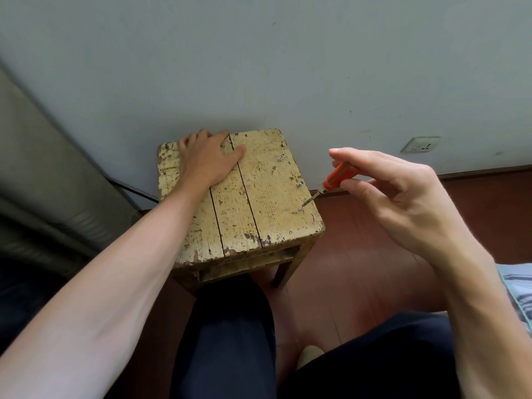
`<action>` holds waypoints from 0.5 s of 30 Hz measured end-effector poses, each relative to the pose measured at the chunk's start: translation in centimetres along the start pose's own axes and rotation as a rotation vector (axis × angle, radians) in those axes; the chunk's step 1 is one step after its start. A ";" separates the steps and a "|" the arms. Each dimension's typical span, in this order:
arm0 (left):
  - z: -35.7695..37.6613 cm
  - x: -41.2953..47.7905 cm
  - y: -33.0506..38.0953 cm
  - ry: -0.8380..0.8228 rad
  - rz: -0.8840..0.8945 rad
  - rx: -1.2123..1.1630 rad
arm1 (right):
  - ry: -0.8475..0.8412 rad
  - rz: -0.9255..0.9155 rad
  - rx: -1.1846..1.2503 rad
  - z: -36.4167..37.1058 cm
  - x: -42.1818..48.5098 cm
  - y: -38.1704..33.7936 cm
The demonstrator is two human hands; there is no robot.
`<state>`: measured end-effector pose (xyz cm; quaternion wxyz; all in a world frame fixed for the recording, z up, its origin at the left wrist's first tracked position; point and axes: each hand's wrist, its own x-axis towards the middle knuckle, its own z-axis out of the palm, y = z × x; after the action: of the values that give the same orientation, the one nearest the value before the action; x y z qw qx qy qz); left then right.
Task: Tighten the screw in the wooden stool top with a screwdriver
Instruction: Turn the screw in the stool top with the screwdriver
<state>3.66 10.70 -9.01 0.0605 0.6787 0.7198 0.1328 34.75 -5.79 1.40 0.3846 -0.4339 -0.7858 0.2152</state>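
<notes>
The right hand (pixel 397 197) pinches the orange handle of a screwdriver (pixel 331 182), its tip on a screw (pixel 301 209) near the right edge of the wooden stool top (pixel 259 191). The left hand (pixel 207 156) lies flat and spread on the far left planks. The chipped cream stool stands against a grey wall (pixel 259 67) bearing a socket (pixel 421 144), on a reddish-brown floor (pixel 345 269).
</notes>
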 end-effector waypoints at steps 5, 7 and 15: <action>-0.1 -0.1 0.1 -0.003 -0.003 0.002 | 0.053 0.029 0.020 0.2 0.1 0.2; -0.2 -0.2 0.1 -0.002 -0.005 0.002 | 0.087 0.049 0.038 0.3 0.1 0.1; -0.3 -0.2 0.2 -0.004 -0.001 0.001 | 0.179 0.042 -0.051 1.3 0.2 -0.4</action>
<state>3.81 10.50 -8.72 0.0617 0.6785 0.7202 0.1308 33.49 -5.80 0.99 0.4376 -0.4773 -0.7443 0.1635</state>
